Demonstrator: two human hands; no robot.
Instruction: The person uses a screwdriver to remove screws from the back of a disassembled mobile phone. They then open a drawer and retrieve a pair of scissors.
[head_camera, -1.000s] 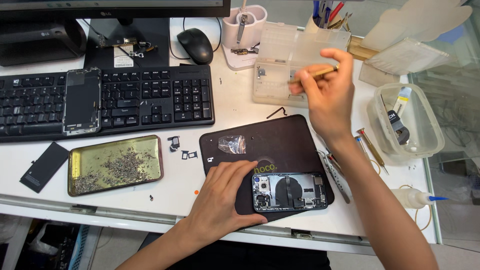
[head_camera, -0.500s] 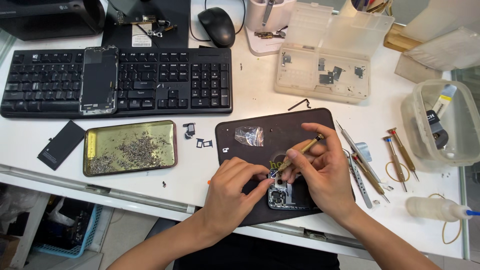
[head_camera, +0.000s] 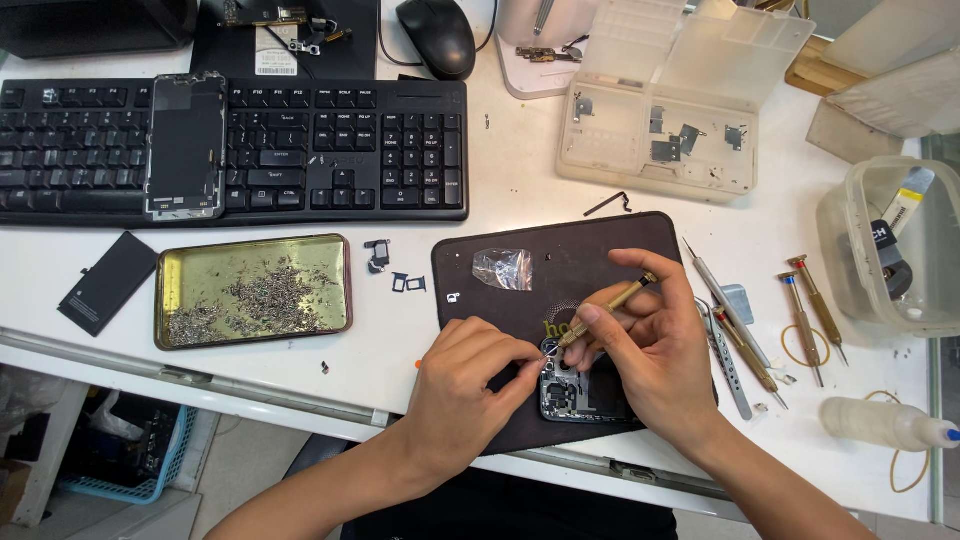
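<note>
An opened phone (head_camera: 585, 395), its dark innards exposed, lies on the near edge of a black work mat (head_camera: 560, 270). The left hand (head_camera: 465, 390) pinches its corner with curled fingers; the right hand (head_camera: 655, 350) grips a brass screwdriver (head_camera: 605, 305), tip on the phone. A small clear plastic bag (head_camera: 502, 268) sits farther back on the mat; a white-labelled black battery (head_camera: 107, 282) lies far left.

A phone repair workbench is shown: precision screwdrivers (head_camera: 812, 315), a metal tray of tiny screws (head_camera: 252, 290), a compartmented parts box (head_camera: 660, 135) and a detached phone screen (head_camera: 185, 145) laid on a keyboard (head_camera: 330, 150).
</note>
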